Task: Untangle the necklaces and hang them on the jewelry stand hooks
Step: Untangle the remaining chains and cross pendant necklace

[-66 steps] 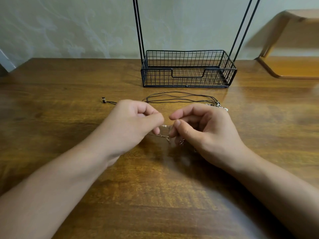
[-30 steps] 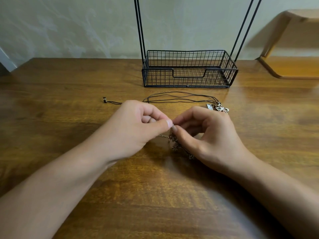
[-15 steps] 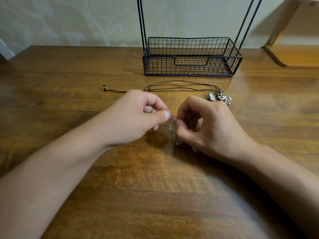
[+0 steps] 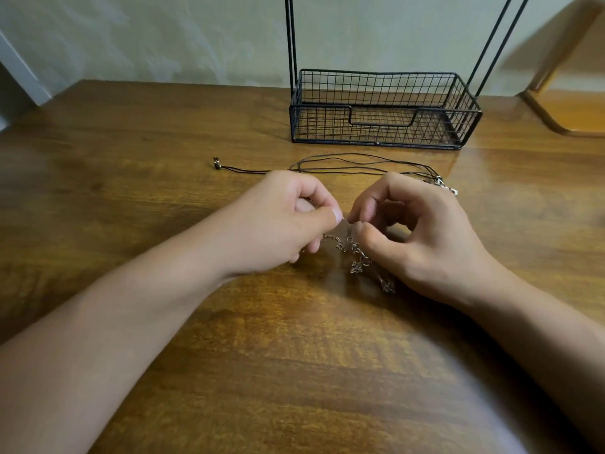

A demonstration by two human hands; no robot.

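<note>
My left hand [image 4: 281,221] and my right hand [image 4: 422,237] meet at mid-table, thumb and forefinger of each pinching a thin metal chain necklace [image 4: 355,255]. The chain droops between the two hands, and small charms dangle below my right thumb. Behind my hands a black cord necklace [image 4: 353,165] lies stretched across the table, its clasp end at the left and silver pendants [image 4: 445,186] at the right, partly hidden by my right hand. The black wire jewelry stand [image 4: 383,109] rises at the back of the table; its hooks are out of view above.
The wooden table [image 4: 131,191] extends all around my hands. The stand's basket base holds nothing visible. A wooden chair [image 4: 569,109] sits at the far right beyond the table, and a pale wall is behind.
My hands stay pinched on the chain while the fingertips work closer together. The chain's charms now hang lower under my right thumb. The camera has tilted slightly.
</note>
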